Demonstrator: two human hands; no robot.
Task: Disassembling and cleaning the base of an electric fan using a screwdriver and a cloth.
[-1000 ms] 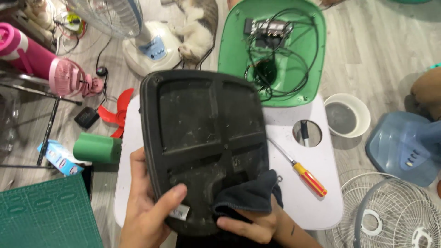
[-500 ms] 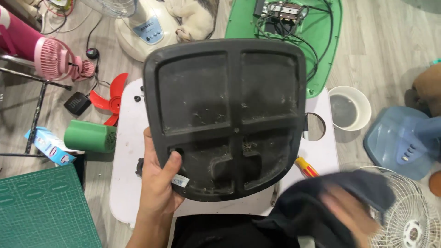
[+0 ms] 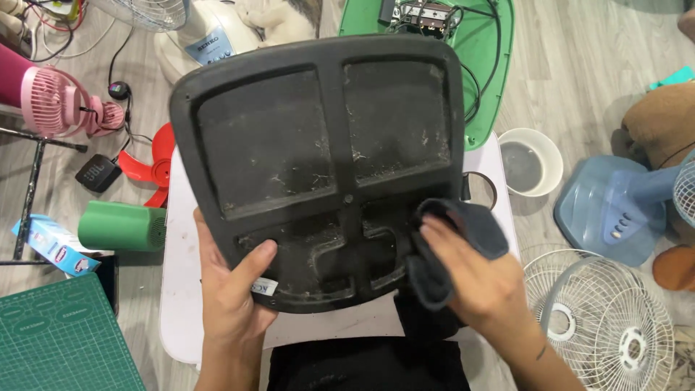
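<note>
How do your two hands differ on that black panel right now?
The left hand grips the black panel bare at its lower left edge, thumb on the face; the right hand has no grip on the panel and presses a dark cloth against the lower right. The left hand touches the plastic directly; the right hand touches it only through the cloth. Both sit on the panel's dusty lower half.

A white surface (image 3: 181, 318) is the landmark. Left of it lies a green cylinder (image 3: 121, 226), with a red fan blade (image 3: 148, 170) and a small black speaker (image 3: 98, 172) behind that, and a pink fan (image 3: 61, 101) farther left. A green cutting mat (image 3: 61, 337) sits at its near left. Right of it are a white bowl (image 3: 532, 161), a blue fan base (image 3: 615, 210) and a white fan grille (image 3: 601, 322).
</note>
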